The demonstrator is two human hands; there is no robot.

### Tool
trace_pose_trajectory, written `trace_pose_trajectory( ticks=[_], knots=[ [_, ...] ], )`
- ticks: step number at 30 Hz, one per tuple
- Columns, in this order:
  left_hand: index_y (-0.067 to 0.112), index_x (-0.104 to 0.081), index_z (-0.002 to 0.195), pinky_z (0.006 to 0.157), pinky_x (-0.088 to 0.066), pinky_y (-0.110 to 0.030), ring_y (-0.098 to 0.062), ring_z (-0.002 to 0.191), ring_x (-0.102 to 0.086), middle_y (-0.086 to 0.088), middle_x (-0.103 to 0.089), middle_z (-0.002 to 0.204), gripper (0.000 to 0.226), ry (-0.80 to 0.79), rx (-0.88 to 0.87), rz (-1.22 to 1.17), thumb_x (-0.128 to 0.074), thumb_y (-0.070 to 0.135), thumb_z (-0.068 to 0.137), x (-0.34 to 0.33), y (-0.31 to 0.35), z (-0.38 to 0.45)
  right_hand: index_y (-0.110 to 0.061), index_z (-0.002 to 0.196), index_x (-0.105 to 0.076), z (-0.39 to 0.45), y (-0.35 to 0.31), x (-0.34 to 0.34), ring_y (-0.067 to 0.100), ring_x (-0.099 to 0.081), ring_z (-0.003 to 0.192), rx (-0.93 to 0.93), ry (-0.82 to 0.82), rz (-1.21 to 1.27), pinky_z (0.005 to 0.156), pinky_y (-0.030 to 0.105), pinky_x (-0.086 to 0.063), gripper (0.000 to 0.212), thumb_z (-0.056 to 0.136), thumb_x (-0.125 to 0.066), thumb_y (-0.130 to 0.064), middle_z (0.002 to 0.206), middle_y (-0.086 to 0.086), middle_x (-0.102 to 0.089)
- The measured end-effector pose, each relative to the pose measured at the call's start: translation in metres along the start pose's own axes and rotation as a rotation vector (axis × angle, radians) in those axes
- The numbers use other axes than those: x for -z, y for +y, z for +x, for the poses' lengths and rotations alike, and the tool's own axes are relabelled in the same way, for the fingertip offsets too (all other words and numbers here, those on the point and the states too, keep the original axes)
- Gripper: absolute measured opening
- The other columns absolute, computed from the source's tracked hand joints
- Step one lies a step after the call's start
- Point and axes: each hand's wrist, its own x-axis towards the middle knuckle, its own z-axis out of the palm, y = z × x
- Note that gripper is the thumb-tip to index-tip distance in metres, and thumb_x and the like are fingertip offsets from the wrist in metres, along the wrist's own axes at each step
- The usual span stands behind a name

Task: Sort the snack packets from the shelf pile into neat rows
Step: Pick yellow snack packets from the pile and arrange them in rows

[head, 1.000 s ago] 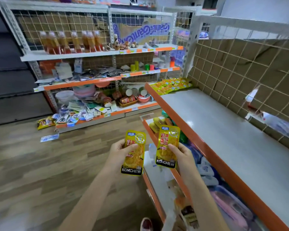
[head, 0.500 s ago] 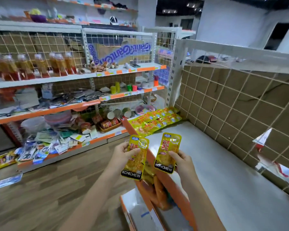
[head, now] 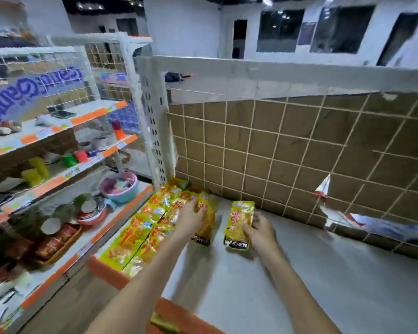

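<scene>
At the far left we see the neighbouring rack (head: 65, 131) with its bowls and cups, which plays no part here; our work sits on the grey shelf (head: 299, 280) with the orange lip. Along that shelf's left end lie the rows of yellow packets (head: 145, 227) already laid down, flat and overlapping slightly, running from the front lip back to the corner by the tiled backing (head: 299, 150); we judge they are packed against the end so that each new row can be lined up beside the last. Next comes our left hand (head: 191, 219), its grip curled over the left packet (head: 204, 225), which lies just beside those rows with its printed face up and its bottom edge toward us, matching their direction. To the right, a little apart, our right hand (head: 261, 233) pinches the right packet (head: 239, 224) at its lower right edge, thumb on the face, the packet held slightly raised or tilted; whether it touches the shelf we cannot tell. We judge the 2 packets are carried side by side so both can go down as the start of 1 new row.
</scene>
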Motion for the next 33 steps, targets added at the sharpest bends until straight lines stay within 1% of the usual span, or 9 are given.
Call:
trace_pose_trajectory(
  ticks=[2, 7, 11, 15, 18, 22, 26, 30, 33],
  knots=[
    [-0.005, -0.056, 0.105, 0.077, -0.035, -0.039, -0.040, 0.098, -0.056, -0.027, -0.061, 0.102, 0.020, -0.046, -0.099, 0.073, -0.049, 0.006, 0.090, -0.008, 0.000, 0.017, -0.014, 0.109, -0.059, 0.007, -0.001, -0.010, 0.023, -0.064, 0.081, -0.027, 0.034, -0.045, 0.058, 0.019, -0.052, 0.025, 0.087, -0.060, 0.000, 0.100, 0.009, -0.068],
    [-0.009, -0.054, 0.104, 0.079, -0.028, -0.040, -0.043, 0.101, -0.048, -0.030, -0.054, 0.105, 0.023, -0.099, -0.296, 0.226, -0.049, -0.003, 0.082, -0.012, -0.010, 0.044, -0.033, 0.119, -0.050, 0.012, -0.002, -0.033, 0.028, -0.063, 0.101, -0.101, 0.167, -0.404, 0.085, 0.038, -0.050, 0.036, 0.085, -0.056, -0.043, 0.115, 0.003, -0.066],
    [-0.003, -0.059, 0.110, 0.089, -0.033, -0.042, -0.046, 0.105, -0.045, -0.027, -0.050, 0.116, 0.031, -0.164, -0.523, 0.380, -0.061, 0.007, 0.081, -0.010, -0.024, 0.056, -0.017, 0.143, -0.034, 0.004, -0.011, -0.043, 0.025, -0.045, 0.124, -0.073, 0.195, -0.671, 0.088, 0.025, -0.027, 0.051, 0.097, -0.050, -0.032, 0.141, 0.005, -0.041],
    [0.013, -0.072, 0.085, 0.071, -0.053, -0.044, -0.040, 0.080, -0.062, -0.014, -0.066, 0.091, 0.032, -0.238, -0.856, 0.542, -0.076, 0.022, 0.054, -0.002, -0.036, 0.063, -0.027, 0.137, -0.043, 0.001, -0.003, -0.054, 0.020, -0.036, 0.129, 0.015, 0.180, -0.865, 0.097, 0.028, -0.033, 0.048, 0.093, -0.049, -0.044, 0.145, -0.002, -0.036],
    [0.021, -0.073, 0.090, 0.078, -0.054, -0.046, -0.029, 0.082, -0.068, -0.004, -0.069, 0.094, 0.044, -0.286, -0.930, 0.659, -0.073, 0.043, 0.052, 0.007, -0.043, 0.066, -0.032, 0.140, -0.039, -0.002, 0.005, -0.055, 0.017, -0.027, 0.133, 0.032, 0.147, -0.911, 0.105, 0.034, -0.033, 0.052, 0.093, -0.039, -0.054, 0.150, -0.009, -0.030],
    [0.016, -0.065, 0.115, 0.105, -0.032, -0.053, -0.036, 0.109, -0.059, -0.011, -0.061, 0.121, 0.048, -0.374, -0.898, 0.687, -0.059, 0.042, 0.075, 0.012, -0.051, 0.064, -0.033, 0.145, -0.028, -0.002, 0.012, -0.057, 0.014, -0.018, 0.140, 0.030, 0.117, -0.944, 0.109, 0.036, -0.025, 0.052, 0.097, -0.035, -0.052, 0.155, -0.014, -0.020],
    [0.016, -0.040, 0.140, 0.117, -0.006, -0.044, -0.031, 0.137, -0.030, -0.009, -0.031, 0.150, 0.053, -0.327, -0.843, 0.732, -0.046, 0.041, 0.094, 0.010, -0.047, 0.059, -0.038, 0.146, -0.023, -0.001, 0.009, -0.066, 0.013, -0.015, 0.141, 0.077, 0.097, -1.004, 0.110, 0.036, -0.018, 0.051, 0.098, -0.031, -0.051, 0.155, -0.017, -0.017],
    [0.014, -0.065, 0.113, 0.098, -0.043, -0.050, -0.032, 0.110, -0.061, -0.013, -0.060, 0.124, 0.049, -0.350, -0.842, 0.747, -0.068, 0.045, 0.076, 0.012, -0.047, 0.061, -0.037, 0.147, -0.021, 0.003, 0.009, -0.072, 0.014, -0.014, 0.142, 0.095, 0.117, -1.012, 0.110, 0.034, -0.014, 0.051, 0.099, -0.029, -0.050, 0.156, -0.014, -0.017],
    [0.015, -0.070, 0.099, 0.080, -0.054, -0.046, -0.027, 0.091, -0.069, -0.010, -0.069, 0.106, 0.047, -0.299, -0.849, 0.739, -0.078, 0.044, 0.063, 0.007, -0.054, 0.065, -0.036, 0.148, -0.020, 0.003, 0.012, -0.077, 0.015, -0.017, 0.142, 0.109, 0.150, -1.049, 0.109, 0.035, -0.017, 0.068, 0.087, -0.004, -0.061, 0.157, -0.012, -0.017]
  ],
)
